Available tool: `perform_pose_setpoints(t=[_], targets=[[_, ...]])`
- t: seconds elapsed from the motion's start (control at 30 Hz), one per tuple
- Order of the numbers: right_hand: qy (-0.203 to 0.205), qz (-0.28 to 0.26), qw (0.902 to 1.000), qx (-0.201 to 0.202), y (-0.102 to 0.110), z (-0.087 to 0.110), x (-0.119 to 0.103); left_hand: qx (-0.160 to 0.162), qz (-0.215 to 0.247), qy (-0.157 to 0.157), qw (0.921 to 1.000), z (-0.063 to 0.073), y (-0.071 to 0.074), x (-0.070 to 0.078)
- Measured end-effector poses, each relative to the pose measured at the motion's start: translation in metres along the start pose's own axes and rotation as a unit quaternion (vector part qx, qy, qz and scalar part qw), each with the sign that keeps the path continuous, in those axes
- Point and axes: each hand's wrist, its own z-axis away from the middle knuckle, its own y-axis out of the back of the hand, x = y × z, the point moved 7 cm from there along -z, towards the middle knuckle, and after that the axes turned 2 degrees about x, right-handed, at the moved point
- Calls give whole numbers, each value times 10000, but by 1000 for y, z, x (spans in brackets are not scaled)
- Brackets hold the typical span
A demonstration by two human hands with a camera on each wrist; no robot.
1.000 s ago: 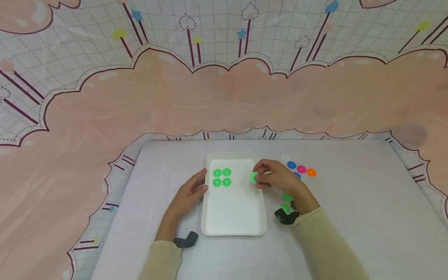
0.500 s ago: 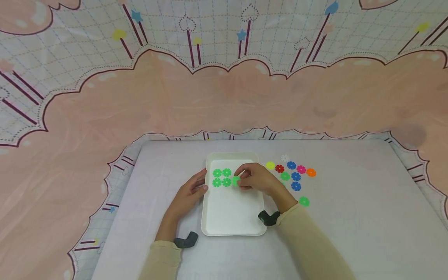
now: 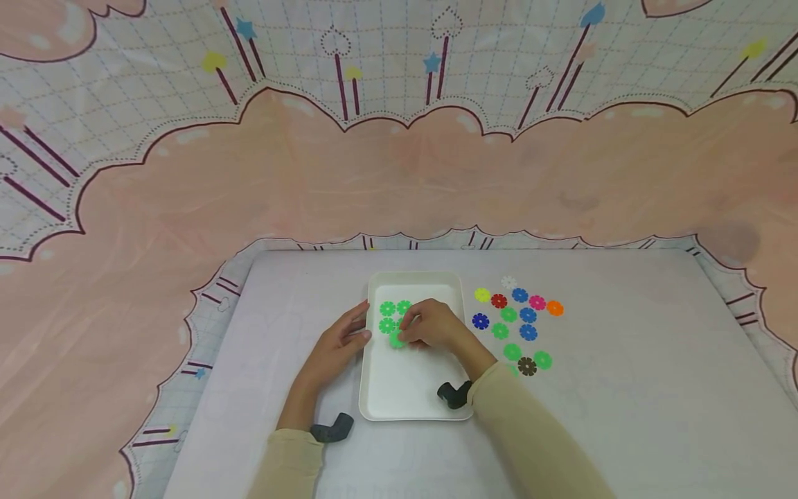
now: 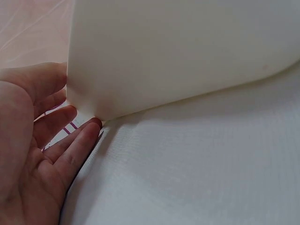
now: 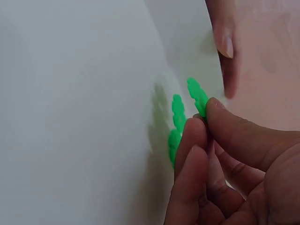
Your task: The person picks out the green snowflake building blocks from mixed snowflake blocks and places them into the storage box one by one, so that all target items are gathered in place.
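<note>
In the head view my right hand (image 3: 433, 327) reaches over the white tray (image 3: 414, 391). Thumb and fingertips pinch a green snowflake disc (image 3: 396, 339) by its edge; the right wrist view shows this held disc (image 5: 196, 91) tilted, close over the tray's floor. Just beyond it, several green snowflake discs (image 3: 386, 325) lie grouped in the tray's upper left, one partly covered by the right hand. My left hand (image 3: 337, 343) rests beside the tray's left side. From the left wrist, fingertips of that hand (image 4: 51, 136) touch the tray's outer wall (image 4: 164, 56), fingers loosely extended.
Right of the tray, loose discs lie scattered on the white table (image 3: 654, 346): several green (image 3: 500, 330), several blue (image 3: 528, 314), and single yellow (image 3: 482, 295), red (image 3: 499, 301), pink (image 3: 537, 303), orange (image 3: 555, 308), white (image 3: 508, 282) and brown (image 3: 526, 366) ones.
My right hand has carried its green disc leftward from the tray's right rim to just below the grouped discs, uncovering the loose ones at right. The left hand has stayed in place.
</note>
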Motion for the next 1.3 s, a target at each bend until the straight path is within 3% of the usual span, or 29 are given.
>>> perform_pose_setpoints(t=[0.6, 0.83, 1.3], targets=[[-206, 238, 9979, 568, -14, -9, -1, -21, 47, -7, 10000, 1, -1, 3], [-305, 662, 9945, 757, -16, -8, -2, -41, 53, 27, 10000, 1, -1, 1], [-524, 806, 9916, 870, -16, -9, -1, -63, 64, 89, 9999, 1, -2, 1]])
